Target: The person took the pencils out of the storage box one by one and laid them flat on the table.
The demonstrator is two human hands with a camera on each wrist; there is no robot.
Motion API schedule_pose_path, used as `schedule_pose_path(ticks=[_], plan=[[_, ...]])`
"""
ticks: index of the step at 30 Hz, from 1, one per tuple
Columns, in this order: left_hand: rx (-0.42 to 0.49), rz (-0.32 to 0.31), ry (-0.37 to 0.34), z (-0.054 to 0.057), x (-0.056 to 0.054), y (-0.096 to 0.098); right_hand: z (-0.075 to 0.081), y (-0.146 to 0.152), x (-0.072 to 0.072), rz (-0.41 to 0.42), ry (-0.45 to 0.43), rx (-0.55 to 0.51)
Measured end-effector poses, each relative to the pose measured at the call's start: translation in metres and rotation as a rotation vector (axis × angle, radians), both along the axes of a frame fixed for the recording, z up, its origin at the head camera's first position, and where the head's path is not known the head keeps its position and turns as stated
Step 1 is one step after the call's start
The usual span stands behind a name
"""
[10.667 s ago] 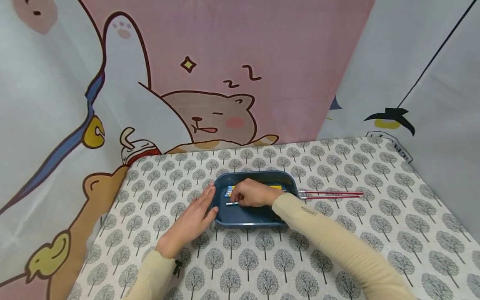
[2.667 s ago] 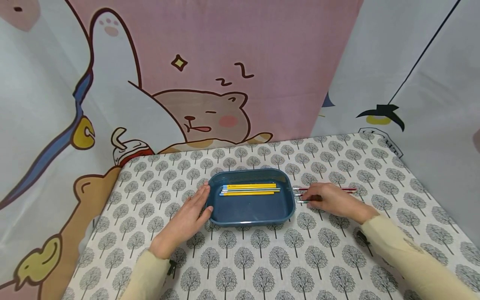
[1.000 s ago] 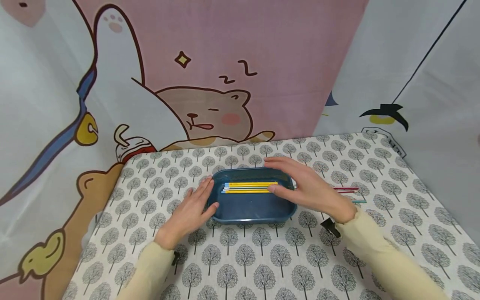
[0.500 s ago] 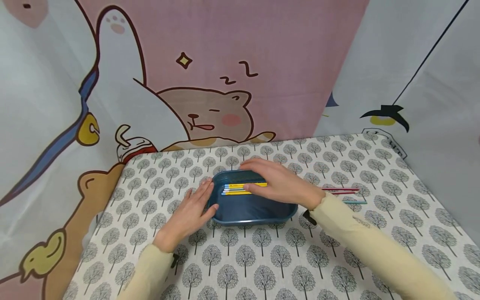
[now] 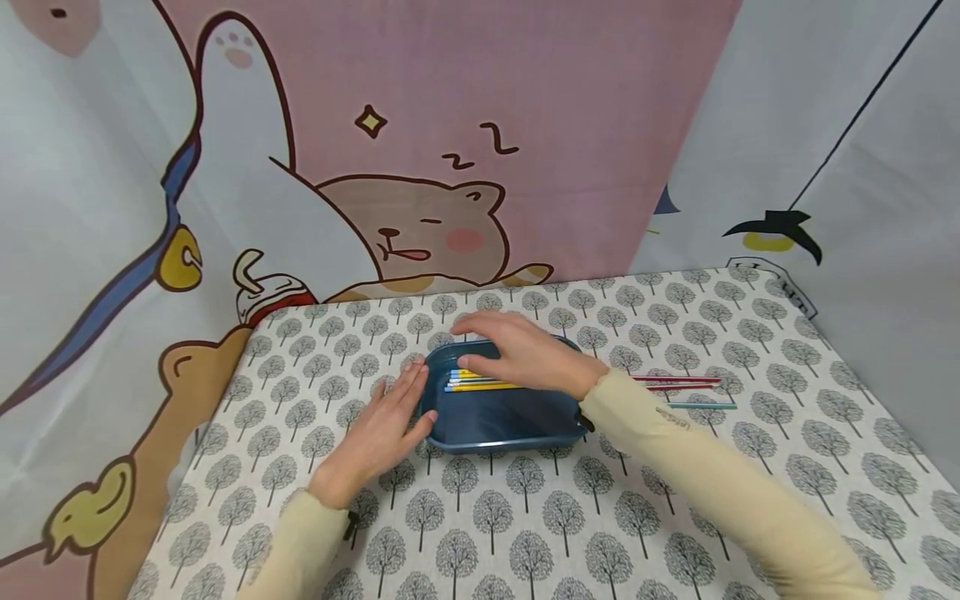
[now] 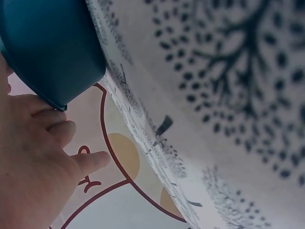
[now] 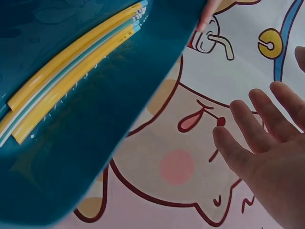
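Note:
A dark blue rectangular tray (image 5: 487, 446) sits on the table, holding several yellow pencils (image 5: 482, 386) and a teal-and-white striped pencil (image 7: 47, 88) side by side. My left hand (image 5: 378, 437) rests against the tray's left end, fingers straight along the rim. In the left wrist view, its fingertips are at the rim. Over the tray's far side is my right hand (image 5: 528, 354), fingers spread with nothing in them; it hides part of the pencils. The right wrist view shows that hand (image 7: 267, 162) outside the rim, apart from the pencils.
To the right of the tray lie two thin red pencils (image 5: 686, 379) and a teal pencil (image 5: 701, 406), partly behind the right sleeve. The table has a tree-print cloth (image 5: 525, 533). A printed cartoon curtain (image 5: 585, 125) hangs behind it.
My right hand has let go of the teal pencil beside the red ones, then moved left over the tray to its far side. The left hand stays at the tray's left end.

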State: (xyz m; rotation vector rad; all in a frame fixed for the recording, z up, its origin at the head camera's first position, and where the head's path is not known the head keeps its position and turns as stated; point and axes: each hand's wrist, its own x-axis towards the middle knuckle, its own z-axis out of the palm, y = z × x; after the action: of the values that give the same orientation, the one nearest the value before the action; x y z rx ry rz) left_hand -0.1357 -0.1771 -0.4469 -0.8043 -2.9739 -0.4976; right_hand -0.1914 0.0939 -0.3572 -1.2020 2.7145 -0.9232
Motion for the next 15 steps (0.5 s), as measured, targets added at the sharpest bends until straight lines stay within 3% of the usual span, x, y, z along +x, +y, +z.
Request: schedule_pose_path(ticks=[15], plan=[[0.008, 0.012, -0.034, -0.002, -0.001, 0.001, -0.022, -0.016, -0.022, -0.019, -0.074, 0.036]])
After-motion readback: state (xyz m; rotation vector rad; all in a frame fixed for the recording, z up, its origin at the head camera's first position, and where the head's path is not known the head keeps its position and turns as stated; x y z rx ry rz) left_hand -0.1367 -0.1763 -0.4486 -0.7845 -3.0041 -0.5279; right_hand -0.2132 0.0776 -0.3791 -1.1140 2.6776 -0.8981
